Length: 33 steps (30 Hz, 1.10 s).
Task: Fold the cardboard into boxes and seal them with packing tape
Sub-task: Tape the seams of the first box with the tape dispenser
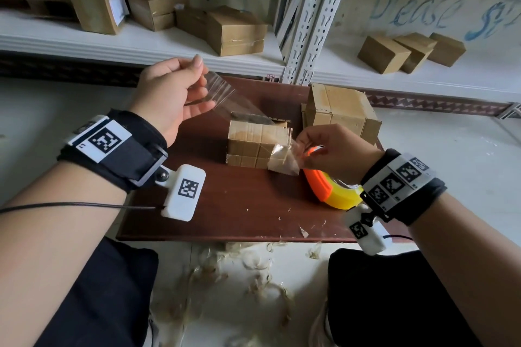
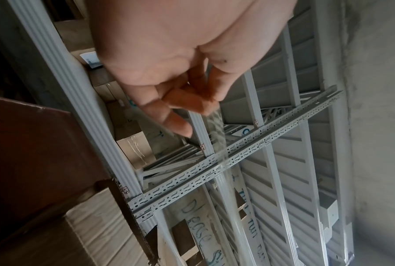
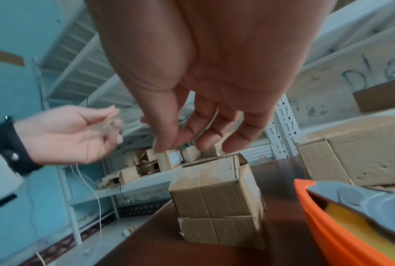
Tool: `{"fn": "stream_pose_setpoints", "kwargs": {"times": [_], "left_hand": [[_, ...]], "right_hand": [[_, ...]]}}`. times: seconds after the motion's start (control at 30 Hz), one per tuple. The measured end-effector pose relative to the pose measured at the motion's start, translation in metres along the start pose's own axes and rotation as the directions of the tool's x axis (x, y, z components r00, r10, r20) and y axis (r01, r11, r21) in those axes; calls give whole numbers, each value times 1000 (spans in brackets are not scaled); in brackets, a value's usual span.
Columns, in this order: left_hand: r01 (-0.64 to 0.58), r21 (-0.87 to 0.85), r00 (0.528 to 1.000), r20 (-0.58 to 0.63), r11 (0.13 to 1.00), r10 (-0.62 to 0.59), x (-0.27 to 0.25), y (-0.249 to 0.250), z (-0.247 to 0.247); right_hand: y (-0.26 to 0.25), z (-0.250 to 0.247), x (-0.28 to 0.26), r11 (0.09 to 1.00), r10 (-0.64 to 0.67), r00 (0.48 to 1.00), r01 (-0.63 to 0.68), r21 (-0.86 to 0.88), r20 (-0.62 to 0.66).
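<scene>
Tape (image 1: 225,98) strip stretched over small box (image 1: 253,146) mid-table (image 1: 239,205), pinched at far end by left hand (image 1: 172,93), near end pinched by right hand (image 1: 335,152). Orange-yellow dispenser (image 1: 329,189) right under that wrist, touching nothing else as far as visible. Bigger box (image 1: 341,110) just behind, near the rack. Finished boxes (image 1: 236,31) piled on white shelves (image 1: 141,42). Tape scraps (image 1: 253,270) all over pale floor below brown tabletop.

I see a white slotted metal shelving rack (image 1: 303,36) behind the dark brown wooden table (image 1: 239,205), with blue handwriting (image 1: 423,8) on the wall.
</scene>
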<state>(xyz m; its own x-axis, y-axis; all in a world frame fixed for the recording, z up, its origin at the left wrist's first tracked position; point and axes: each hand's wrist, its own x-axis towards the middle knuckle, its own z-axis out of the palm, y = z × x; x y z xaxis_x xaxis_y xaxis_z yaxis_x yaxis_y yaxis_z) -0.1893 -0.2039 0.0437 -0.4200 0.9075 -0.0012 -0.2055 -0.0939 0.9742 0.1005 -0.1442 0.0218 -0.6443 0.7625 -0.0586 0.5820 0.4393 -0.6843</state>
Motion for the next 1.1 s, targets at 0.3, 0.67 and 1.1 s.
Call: {"fn": "stream_pose_setpoints", "kwargs": {"times": [0.3,0.67,1.1], "left_hand": [[-23,17,1000,13,1000,22,-3,-6,11],[71,-142,997,-31,987,-76,2,-2,8],[80,-171,995,-48,982,-89,2,-1,5]], "right_hand": [[1,4,-3,965,134,990,-139,-223,-37],[-11,26,0,959,187,976,-157,236,-111],[-12,30,2,895,213,939,-77,439,-271]]}}
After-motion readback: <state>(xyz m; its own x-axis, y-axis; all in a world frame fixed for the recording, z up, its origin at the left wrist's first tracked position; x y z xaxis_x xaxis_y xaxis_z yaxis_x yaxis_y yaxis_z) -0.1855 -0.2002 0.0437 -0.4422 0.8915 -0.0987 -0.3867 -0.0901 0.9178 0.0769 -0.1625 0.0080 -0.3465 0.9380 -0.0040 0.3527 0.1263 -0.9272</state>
